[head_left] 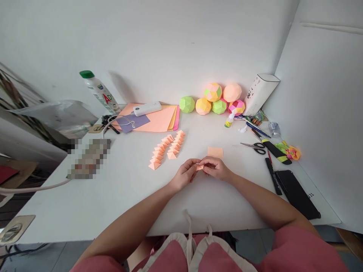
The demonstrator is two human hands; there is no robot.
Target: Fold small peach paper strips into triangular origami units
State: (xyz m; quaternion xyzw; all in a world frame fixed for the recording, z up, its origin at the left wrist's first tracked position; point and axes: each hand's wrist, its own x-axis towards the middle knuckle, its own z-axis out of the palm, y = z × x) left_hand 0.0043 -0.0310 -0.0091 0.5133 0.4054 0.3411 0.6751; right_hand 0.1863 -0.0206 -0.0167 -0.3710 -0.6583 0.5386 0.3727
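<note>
My left hand (185, 173) and my right hand (216, 168) meet at the middle of the white table (113, 196), fingers pinched together on a small folded piece of orange paper (200, 167). Just beyond my right hand lies a flat orange paper square (215, 152). To the left, two rows of folded orange paper units (166, 149) stand on the table, apart from both hands.
Several paper polyhedron balls (212, 100) sit by the back wall, next to a white box (261, 93). Coloured paper sheets (153, 118), a white device (147, 108) and a bottle (99, 92) lie back left. Scissors (255, 147), pens, a glue bottle (229, 119) and a black phone (296, 193) are at right.
</note>
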